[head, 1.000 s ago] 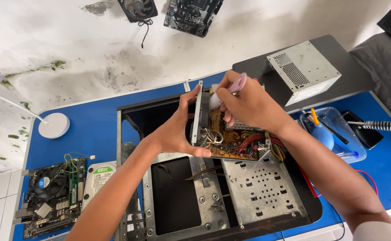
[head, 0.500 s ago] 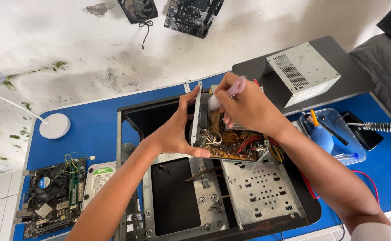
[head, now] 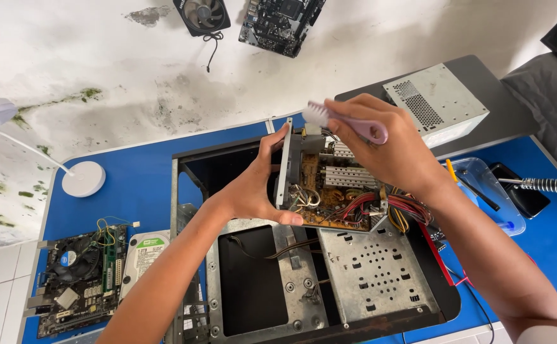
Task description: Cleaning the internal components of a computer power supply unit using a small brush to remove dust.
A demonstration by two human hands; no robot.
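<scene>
Far left on blue tabletop: white lamp base; nearer, motherboard beside hard drive. Centre, over open computer case: left hand gripping opened power supply by its left edge. Right hand closed around lilac brush, bristles at supply's far edge. Far right, grey metal box.

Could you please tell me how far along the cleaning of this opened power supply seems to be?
Done: the grey metal cover lies off beside the stripped black computer case. In hand: the left hand steadies the open power supply board while the right hand holds the pale purple plastic brush on it. Left: dust remaining cannot be judged.
</scene>
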